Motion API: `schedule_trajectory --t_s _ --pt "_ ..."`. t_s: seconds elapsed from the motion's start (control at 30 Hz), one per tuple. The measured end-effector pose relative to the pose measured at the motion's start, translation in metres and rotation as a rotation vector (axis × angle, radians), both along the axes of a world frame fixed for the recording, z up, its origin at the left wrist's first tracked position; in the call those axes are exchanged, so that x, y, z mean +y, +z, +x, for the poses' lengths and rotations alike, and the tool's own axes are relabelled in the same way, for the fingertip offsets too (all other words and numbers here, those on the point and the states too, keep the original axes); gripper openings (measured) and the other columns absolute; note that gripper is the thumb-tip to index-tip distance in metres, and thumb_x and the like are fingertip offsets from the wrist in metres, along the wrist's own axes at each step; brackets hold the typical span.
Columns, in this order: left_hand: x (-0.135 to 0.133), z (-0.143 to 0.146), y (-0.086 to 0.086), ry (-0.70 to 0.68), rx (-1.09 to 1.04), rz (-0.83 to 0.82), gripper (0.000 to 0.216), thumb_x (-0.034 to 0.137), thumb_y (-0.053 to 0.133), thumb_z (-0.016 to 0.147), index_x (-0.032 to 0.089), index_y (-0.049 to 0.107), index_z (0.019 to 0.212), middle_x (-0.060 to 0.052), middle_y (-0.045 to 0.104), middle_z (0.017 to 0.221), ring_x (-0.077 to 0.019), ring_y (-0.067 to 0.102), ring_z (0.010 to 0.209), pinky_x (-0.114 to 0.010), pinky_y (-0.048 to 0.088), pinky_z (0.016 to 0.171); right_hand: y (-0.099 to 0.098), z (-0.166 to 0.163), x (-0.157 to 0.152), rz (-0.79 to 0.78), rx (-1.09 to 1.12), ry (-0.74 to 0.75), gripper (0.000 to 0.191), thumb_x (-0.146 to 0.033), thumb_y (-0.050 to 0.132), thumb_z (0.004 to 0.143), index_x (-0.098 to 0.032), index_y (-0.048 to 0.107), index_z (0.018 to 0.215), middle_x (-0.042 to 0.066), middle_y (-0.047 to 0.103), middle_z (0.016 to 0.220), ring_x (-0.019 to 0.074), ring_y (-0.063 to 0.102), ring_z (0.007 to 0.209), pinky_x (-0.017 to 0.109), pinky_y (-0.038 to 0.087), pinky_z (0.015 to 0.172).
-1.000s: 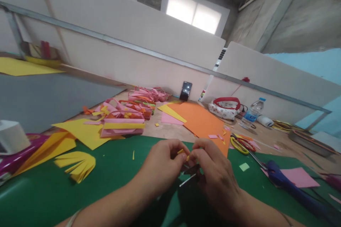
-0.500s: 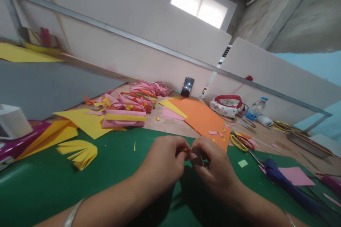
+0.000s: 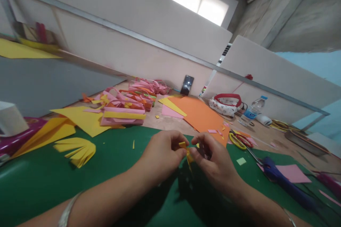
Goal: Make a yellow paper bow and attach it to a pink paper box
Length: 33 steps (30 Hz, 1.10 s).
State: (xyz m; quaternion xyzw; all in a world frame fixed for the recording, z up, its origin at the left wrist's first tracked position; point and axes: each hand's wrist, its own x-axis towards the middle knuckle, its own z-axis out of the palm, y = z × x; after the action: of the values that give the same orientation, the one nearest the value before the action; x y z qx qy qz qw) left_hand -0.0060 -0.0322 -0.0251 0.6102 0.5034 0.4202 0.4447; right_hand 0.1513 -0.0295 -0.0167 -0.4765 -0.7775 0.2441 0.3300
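Note:
My left hand [image 3: 162, 156] and my right hand [image 3: 213, 163] meet low in the middle, above the green sheet [image 3: 106, 159]. Both pinch a small yellow paper piece [image 3: 186, 150] between thumb and fingertips. The piece is folded and partly hidden by the fingers. A fringed yellow paper cutout [image 3: 77, 150] lies on the green sheet to the left of my left forearm.
Pink and orange paper loops [image 3: 125, 108] are piled behind. An orange sheet [image 3: 202, 117], yellow-handled scissors [image 3: 239, 141], a blue tool [image 3: 287, 186], a pink square [image 3: 293, 173], a water bottle [image 3: 252, 111], a phone [image 3: 187, 85] and a pouch [image 3: 226, 105] lie to the right.
The yellow piece shows more between my fingertips now. The dark metal thing seen by my right hand a second ago is out of sight. The view shifted slightly.

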Motion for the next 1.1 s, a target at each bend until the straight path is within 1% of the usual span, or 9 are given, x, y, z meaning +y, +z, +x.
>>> schedule_trajectory --t_s 0.1,0.23,0.3,0.43,0.6,0.73,0.87,0.97,1.1 --pt "0.002 -0.002 -0.002 0.048 -0.049 0.013 0.012 0.016 0.056 0.064 0.017 0.062 0.074 0.0 0.064 0.068 -0.0156 0.059 0.067 -0.024 0.042 0.061 0.003 -0.002 0.0 -0.17 0.152 -0.035 0.016 -0.027 0.059 0.075 -0.018 0.048 0.083 -0.003 0.047 0.07 0.0104 0.042 0.061 0.023 0.034 0.055" --pt "0.004 -0.003 -0.004 0.026 -0.058 0.03 0.011 0.018 0.055 0.064 0.017 0.061 0.074 -0.001 0.065 0.071 -0.0171 0.06 0.07 -0.026 0.043 0.063 -0.001 -0.005 0.002 -0.498 0.353 0.058 0.027 -0.023 0.061 0.071 -0.018 0.044 0.091 -0.006 0.048 0.061 0.0087 0.041 0.054 0.022 0.031 0.051" --pt "0.005 -0.002 -0.006 0.005 -0.065 0.008 0.011 0.02 0.056 0.064 0.017 0.061 0.073 -0.002 0.065 0.071 -0.0182 0.061 0.07 -0.028 0.044 0.063 -0.004 -0.007 0.003 -0.545 0.409 0.084 0.029 -0.02 0.061 0.069 -0.018 0.044 0.093 -0.008 0.045 0.059 0.0074 0.038 0.051 0.021 0.028 0.048" --pt "0.007 0.0 -0.008 -0.023 -0.192 -0.095 0.015 0.024 0.062 0.059 0.016 0.059 0.071 -0.003 0.065 0.067 -0.0151 0.058 0.064 -0.026 0.042 0.06 -0.008 -0.009 0.005 -0.463 0.364 0.097 0.028 -0.016 0.059 0.066 -0.017 0.046 0.09 -0.008 0.044 0.061 0.0065 0.035 0.05 0.02 0.027 0.047" --pt "0.006 0.0 -0.007 -0.016 -0.288 -0.246 0.023 0.027 0.065 0.053 0.014 0.058 0.07 0.002 0.058 0.054 -0.0093 0.049 0.048 -0.021 0.035 0.048 -0.009 -0.01 0.005 -0.348 0.25 0.093 0.019 -0.016 0.055 0.072 -0.016 0.049 0.09 -0.006 0.047 0.061 0.0079 0.04 0.053 0.02 0.03 0.048" --pt "0.006 0.0 -0.007 0.012 -0.154 -0.114 0.02 0.023 0.059 0.059 0.016 0.055 0.077 -0.002 0.063 0.068 -0.0153 0.057 0.062 -0.026 0.042 0.056 -0.009 -0.007 0.004 -0.227 0.181 0.087 0.014 -0.024 0.057 0.076 -0.015 0.055 0.087 -0.002 0.052 0.07 0.0097 0.045 0.061 0.022 0.035 0.055" --pt "0.002 0.001 -0.008 0.057 0.077 0.088 0.013 0.017 0.052 0.066 0.02 0.052 0.078 0.0 0.064 0.073 -0.0177 0.06 0.071 -0.028 0.042 0.063 -0.005 -0.003 0.001 -0.054 0.047 0.013 0.013 -0.027 0.062 0.074 -0.017 0.06 0.081 -0.003 0.05 0.066 0.0101 0.042 0.059 0.022 0.032 0.053" --pt "-0.002 0.002 -0.006 0.052 0.211 0.183 0.008 0.015 0.049 0.07 0.021 0.053 0.073 0.002 0.063 0.071 -0.0162 0.059 0.069 -0.027 0.041 0.062 -0.003 -0.002 0.001 -0.02 -0.002 0.0 0.005 -0.02 0.06 0.072 -0.016 0.057 0.071 -0.004 0.047 0.062 0.0098 0.04 0.057 0.022 0.031 0.052" --pt "-0.006 0.003 -0.002 0.016 0.282 0.184 0.011 0.014 0.048 0.073 0.021 0.056 0.071 0.002 0.064 0.071 -0.0153 0.058 0.068 -0.026 0.04 0.062 -0.003 -0.002 0.002 -0.003 0.013 0.016 0.008 -0.012 0.056 0.069 -0.016 0.052 0.063 -0.005 0.043 0.059 0.0093 0.038 0.056 0.022 0.029 0.05"
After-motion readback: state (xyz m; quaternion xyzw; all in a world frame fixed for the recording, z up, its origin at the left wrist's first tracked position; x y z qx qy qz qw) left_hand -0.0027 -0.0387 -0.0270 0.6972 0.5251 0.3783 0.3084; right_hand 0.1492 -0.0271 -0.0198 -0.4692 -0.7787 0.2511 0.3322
